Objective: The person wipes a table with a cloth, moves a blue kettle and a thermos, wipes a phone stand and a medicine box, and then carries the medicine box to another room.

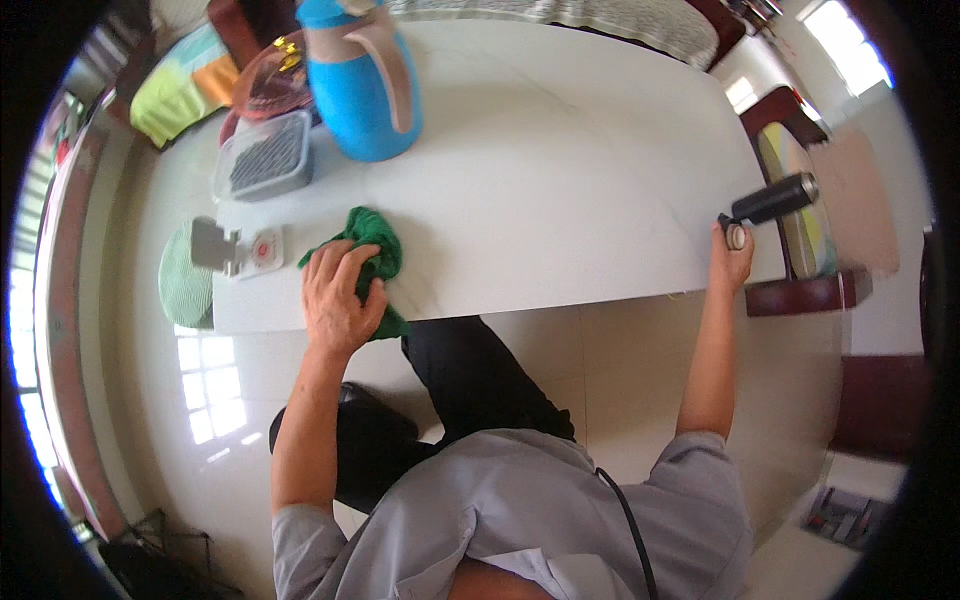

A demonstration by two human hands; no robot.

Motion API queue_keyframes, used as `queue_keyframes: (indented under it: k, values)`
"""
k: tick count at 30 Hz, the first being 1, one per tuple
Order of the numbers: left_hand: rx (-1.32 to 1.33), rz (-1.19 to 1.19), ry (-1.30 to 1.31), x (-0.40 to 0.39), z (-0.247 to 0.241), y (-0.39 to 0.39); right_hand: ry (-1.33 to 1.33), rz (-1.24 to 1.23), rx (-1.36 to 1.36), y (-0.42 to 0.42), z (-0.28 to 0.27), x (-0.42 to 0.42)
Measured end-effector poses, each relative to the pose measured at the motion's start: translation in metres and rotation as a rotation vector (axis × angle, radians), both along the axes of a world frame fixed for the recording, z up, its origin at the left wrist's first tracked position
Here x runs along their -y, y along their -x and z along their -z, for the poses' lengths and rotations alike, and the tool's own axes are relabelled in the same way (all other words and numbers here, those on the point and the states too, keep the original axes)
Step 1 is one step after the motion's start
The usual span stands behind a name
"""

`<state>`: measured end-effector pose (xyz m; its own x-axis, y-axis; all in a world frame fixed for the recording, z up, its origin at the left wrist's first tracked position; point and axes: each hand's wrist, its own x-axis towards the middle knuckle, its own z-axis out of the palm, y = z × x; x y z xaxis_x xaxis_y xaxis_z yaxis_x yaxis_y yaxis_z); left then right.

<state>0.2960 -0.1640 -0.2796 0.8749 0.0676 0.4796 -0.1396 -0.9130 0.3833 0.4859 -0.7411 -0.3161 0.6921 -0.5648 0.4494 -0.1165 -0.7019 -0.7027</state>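
Observation:
My left hand (335,300) rests on a crumpled green cloth (375,240) near the front left edge of the white table (525,187). Part of the cloth hangs over that edge, and my fingers are curled on it. Over at the right end, my right hand (731,259) is closed around a small object with a pale round end (736,238); its exact kind is unclear. Right beside that hand is a black vacuum bottle (776,198) with a metallic top, leaning outward in the view. Whether the hand touches the bottle cannot be told.
A small white box (264,250) with a raised grey flap lies left of the cloth. Behind are a clear plastic container (270,161), a blue vacuum jug (365,97) and a reddish basket (274,82). A green round stool (186,277) and a wooden chair (802,295) flank the table.

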Motion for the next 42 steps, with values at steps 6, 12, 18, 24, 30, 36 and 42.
queue_keyframes:
  k: [6, 12, 18, 24, 30, 36, 42]
  values:
    - [0.033, 0.015, 0.005, -0.001, 0.003, 0.002, 0.212, -0.479, -0.169, -0.006, -0.019, -0.129]
    - [0.006, -0.001, -0.025, -0.004, 0.010, 0.005, 0.242, -0.398, -0.269, -0.005, -0.035, -0.142]
    - [0.005, 0.009, -0.025, -0.001, 0.008, 0.003, 0.105, 0.084, 0.257, -0.037, -0.049, -0.020]
    - [-0.007, 0.015, -0.032, 0.000, 0.012, 0.003, -0.033, 0.288, 0.123, -0.084, -0.107, 0.073]
    - [0.068, -0.034, -0.041, -0.008, 0.014, 0.006, -0.134, 0.004, 0.047, -0.119, -0.114, 0.057]
    - [0.194, 0.114, 0.083, -0.006, 0.012, -0.002, 0.018, -0.237, 0.303, -0.140, -0.114, 0.140]
    - [0.140, 0.068, 0.089, -0.014, 0.015, 0.016, -0.280, -0.708, 0.250, -0.077, -0.154, -0.061]
